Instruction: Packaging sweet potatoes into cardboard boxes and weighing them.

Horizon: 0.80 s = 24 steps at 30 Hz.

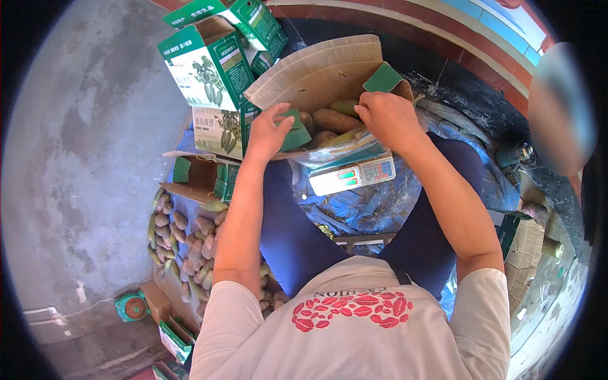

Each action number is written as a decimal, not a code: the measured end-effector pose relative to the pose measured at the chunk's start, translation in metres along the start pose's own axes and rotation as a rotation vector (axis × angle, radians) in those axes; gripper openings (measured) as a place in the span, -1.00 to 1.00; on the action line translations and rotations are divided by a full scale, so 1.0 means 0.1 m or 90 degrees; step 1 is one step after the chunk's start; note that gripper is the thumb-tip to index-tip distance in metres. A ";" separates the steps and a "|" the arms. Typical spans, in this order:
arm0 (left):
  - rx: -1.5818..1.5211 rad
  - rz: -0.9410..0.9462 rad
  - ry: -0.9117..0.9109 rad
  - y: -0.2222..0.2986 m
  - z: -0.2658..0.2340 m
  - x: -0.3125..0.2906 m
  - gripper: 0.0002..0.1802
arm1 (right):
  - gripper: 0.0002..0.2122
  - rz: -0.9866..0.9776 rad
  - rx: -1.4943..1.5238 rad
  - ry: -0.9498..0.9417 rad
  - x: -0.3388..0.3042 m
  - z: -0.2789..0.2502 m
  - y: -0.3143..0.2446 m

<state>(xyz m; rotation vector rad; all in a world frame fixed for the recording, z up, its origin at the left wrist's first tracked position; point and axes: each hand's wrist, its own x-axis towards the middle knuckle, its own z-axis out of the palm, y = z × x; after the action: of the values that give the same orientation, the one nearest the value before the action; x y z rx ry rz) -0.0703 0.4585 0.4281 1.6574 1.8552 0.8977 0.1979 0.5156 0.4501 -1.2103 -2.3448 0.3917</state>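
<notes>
An open cardboard box (316, 82) with green flaps stands in front of my knees. Inside lie several long root vegetables (335, 120), some green and some brownish. My left hand (269, 130) is at the box's left side, its fingers bent over the green left flap (296, 132). At the right side, my right hand (387, 117) has its fingers curled at the box edge, just below the green right flap (382, 78); its fingertips are partly hidden. Below the box's near side is a white weighing scale panel (353, 176) with lit green displays and keys.
Printed green-and-white cartons (206, 69) are stacked at the far left, above a small open box (199, 177). A heap of root vegetables (190, 237) lies left of my legs on blue sheeting (348, 212). Another carton (525, 253) stands at the right.
</notes>
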 end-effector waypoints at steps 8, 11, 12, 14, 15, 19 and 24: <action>-0.024 -0.069 0.104 -0.26 -0.24 -0.15 -0.71 | -0.80 -0.020 -0.011 -0.007 0.05 0.10 0.01; -0.004 -0.030 0.146 -0.35 -0.33 -0.19 -0.76 | -0.81 -0.039 -0.003 0.007 0.09 0.13 -0.06; -0.011 -0.038 0.151 -0.37 -0.35 -0.21 -0.76 | -0.81 -0.042 0.007 0.014 0.10 0.14 -0.09; 0.033 -0.020 0.165 -0.37 -0.36 -0.24 -0.78 | -0.81 -0.058 0.010 0.026 0.11 0.16 -0.15; 0.012 -0.009 0.161 -0.39 -0.35 -0.26 -0.78 | -0.81 -0.070 0.018 0.047 0.12 0.17 -0.17; 0.012 0.012 0.181 -0.39 -0.35 -0.28 -0.77 | -0.81 -0.124 -0.004 0.069 0.15 0.20 -0.24; 0.013 0.007 0.179 -0.31 -0.32 -0.30 -0.78 | -0.81 -0.097 -0.045 0.092 0.14 0.05 -0.37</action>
<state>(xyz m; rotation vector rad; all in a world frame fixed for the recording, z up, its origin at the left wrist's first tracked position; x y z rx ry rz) -0.1103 0.4226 0.4241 1.6220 2.0441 1.1702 0.1627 0.5056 0.4666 -1.0442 -2.3223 0.1657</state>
